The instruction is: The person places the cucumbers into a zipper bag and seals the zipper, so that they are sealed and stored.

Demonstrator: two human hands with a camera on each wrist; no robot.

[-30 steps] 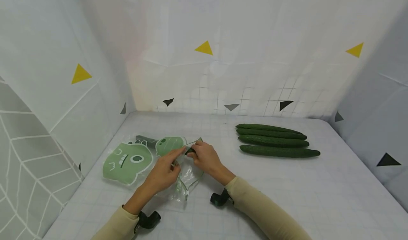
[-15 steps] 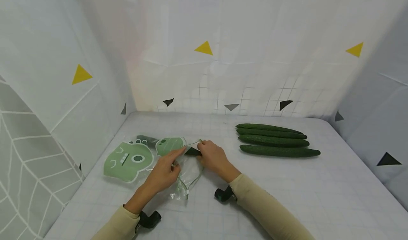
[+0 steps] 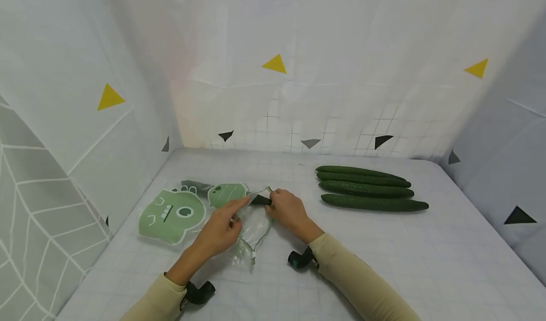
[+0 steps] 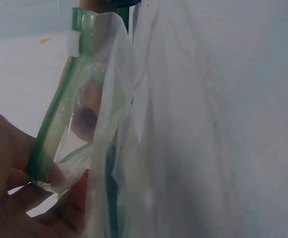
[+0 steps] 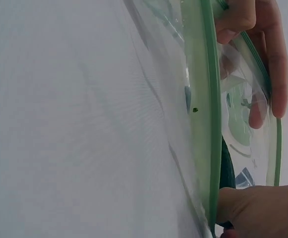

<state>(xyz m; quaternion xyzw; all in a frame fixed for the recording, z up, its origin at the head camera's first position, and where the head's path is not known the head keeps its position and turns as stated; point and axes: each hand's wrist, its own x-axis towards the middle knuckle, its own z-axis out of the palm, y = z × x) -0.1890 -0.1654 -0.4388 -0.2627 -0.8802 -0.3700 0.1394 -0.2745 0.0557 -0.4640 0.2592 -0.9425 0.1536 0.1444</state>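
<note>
Plastic bag [image 3: 257, 227] with green cartoon shapes [image 3: 170, 219] lies left on the surface [image 3: 431, 259]; the left hand [image 3: 218, 228] pinches its green rim [image 4: 49, 118], forefinger straight; the right hand [image 3: 287, 210], fingers curled, grips the rim too; farther right lie four cucumbers [image 3: 366, 188].

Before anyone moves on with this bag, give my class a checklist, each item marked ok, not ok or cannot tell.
1. Left hand holding the bag: ok.
2. Mouth open: ok; its green edges stand apart.
3. Right hand free: not ok; it pinches an edge.
4. Slider out of the way: ok; near one end.
5. Four cucumbers in view: ok; side by side on the table.
6. Dark thing at the mouth identified: cannot tell; partly hidden.
</note>
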